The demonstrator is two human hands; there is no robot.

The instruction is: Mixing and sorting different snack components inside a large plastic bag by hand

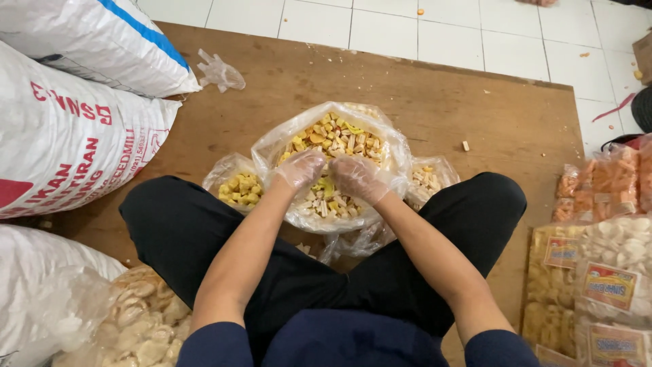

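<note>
head view. the left hand and the right hand, both in thin clear gloves, are set side by side in the large clear bag of mixed yellow and pale crackers near the middle of the wooden board; the fingers are curled down into the crackers, but whether anything is gripped cannot be told. a small bag of yellow pieces lies just left of the large bag, and a small bag of pale pieces just right. the large bag is judged still mostly full, so much of the work seems left. a spare glove lies near the far left edge, beside white woven sacks. sealed cracker packs are stacked at the right edge.
</note>
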